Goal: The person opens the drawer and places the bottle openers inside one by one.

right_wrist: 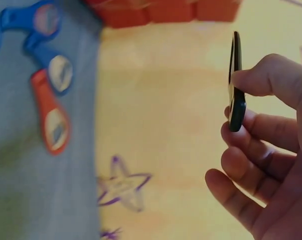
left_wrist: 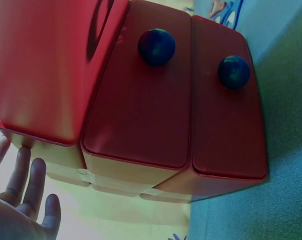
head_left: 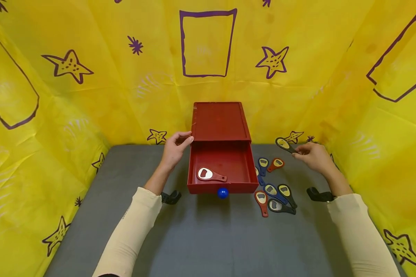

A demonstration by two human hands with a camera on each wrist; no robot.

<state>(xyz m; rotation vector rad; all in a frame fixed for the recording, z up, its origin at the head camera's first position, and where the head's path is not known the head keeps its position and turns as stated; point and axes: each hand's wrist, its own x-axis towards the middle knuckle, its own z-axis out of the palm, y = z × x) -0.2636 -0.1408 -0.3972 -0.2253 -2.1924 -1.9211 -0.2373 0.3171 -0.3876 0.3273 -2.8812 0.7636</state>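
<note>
My right hand [head_left: 315, 157] is raised at the right, pinching a black bottle opener [head_left: 283, 144] by its handle. In the right wrist view the opener [right_wrist: 236, 107] appears edge-on between thumb and fingers. A red drawer cabinet [head_left: 220, 122] stands at the back of the table, its top drawer [head_left: 240, 187] pulled out. Inside that drawer lies a red bottle opener [head_left: 213, 175], near the front left. My left hand [head_left: 173, 151] touches the cabinet's left side near the top; the left wrist view shows its fingers [left_wrist: 35, 185] extended beside the side wall.
Right of the drawer, several bottle openers in red [head_left: 261, 202], blue [head_left: 263, 165] and black [head_left: 280, 206] lie on the grey table [head_left: 228, 238], some overlapping. A blue knob [head_left: 223, 193] sticks out from the drawer front. Yellow sheets [head_left: 124, 96] enclose the back and sides.
</note>
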